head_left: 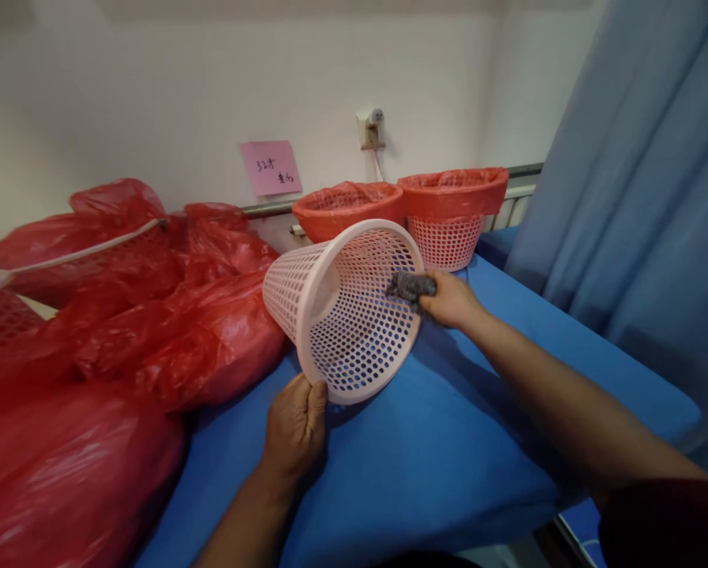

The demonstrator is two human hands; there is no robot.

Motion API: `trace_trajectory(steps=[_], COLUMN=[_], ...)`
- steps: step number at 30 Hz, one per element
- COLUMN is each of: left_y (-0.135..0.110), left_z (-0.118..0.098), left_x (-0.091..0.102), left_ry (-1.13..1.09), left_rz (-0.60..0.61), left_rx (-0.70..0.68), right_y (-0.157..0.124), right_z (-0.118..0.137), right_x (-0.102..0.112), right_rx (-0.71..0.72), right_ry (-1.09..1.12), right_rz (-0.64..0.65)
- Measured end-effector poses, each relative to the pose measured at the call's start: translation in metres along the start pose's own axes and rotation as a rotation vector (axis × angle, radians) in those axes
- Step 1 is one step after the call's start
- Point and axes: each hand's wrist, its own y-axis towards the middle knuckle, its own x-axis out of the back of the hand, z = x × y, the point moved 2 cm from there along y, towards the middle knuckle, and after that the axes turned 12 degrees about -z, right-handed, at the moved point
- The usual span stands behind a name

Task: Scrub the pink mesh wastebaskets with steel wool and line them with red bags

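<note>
A pink perforated plastic basket (306, 284) lies tilted on its side over the blue-covered surface (448, 442), its open mouth facing me. My left hand (295, 430) grips the near part of its rim, thumb over the edge. My right hand (451, 300) is closed on a dark grey cloth (410, 285) and presses it against the basket's rim at the right side.
Two more pink baskets lined with red bags (347, 207) (453, 197) stand at the back by the wall. A heap of red plastic bags (152, 315) fills the left side. A blue curtain (638, 197) hangs on the right. A pink note (269, 167) and a socket are on the wall.
</note>
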Motion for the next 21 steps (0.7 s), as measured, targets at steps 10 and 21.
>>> trace_trajectory(steps=[10,21], left_y=[-0.006,-0.007], left_z=[0.003,-0.002], left_x=[0.001,-0.002], left_ry=[-0.045,-0.067], left_rz=[0.000,-0.061], left_rx=[0.006,0.064], right_y=[-0.062,-0.102], right_z=[0.115,0.036], right_x=[0.003,-0.006], right_rx=[0.265,0.374], right_ry=[0.728,0.055], right_rz=[0.057,0.154])
